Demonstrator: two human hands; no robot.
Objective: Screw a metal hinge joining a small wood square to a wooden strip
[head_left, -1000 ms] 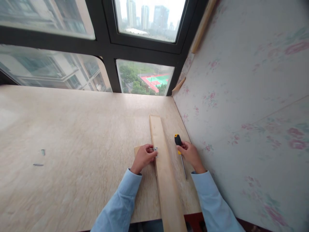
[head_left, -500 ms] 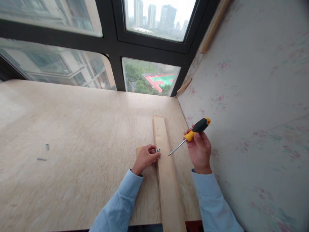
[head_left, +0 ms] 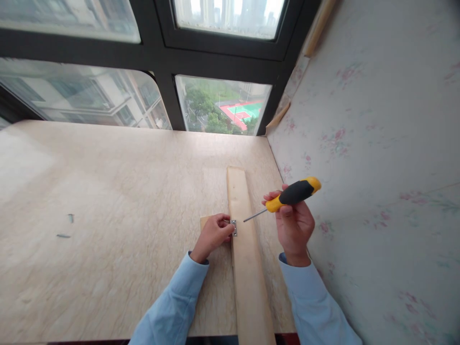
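A long pale wooden plank (head_left: 247, 268) lies on the marbled tabletop (head_left: 108, 201), running away from me. My left hand (head_left: 212, 233) is closed at the plank's left edge, pinching a small metal bracket (head_left: 234, 227) against it; a smaller wood piece (head_left: 204, 221) shows under that hand. My right hand (head_left: 293, 225) is raised above the table, shut on a yellow and black screwdriver (head_left: 287, 195). Its metal tip points left and down toward the bracket, a short way off it.
A floral-papered wall (head_left: 359, 167) stands close on the right of the plank. A dark-framed window (head_left: 201, 62) closes the far side of the table. Two small metal pieces (head_left: 66, 227) lie far left on the tabletop.
My right hand picked the screwdriver up off the table, turned it and brought the tip toward the bracket. My left hand stayed on the bracket.
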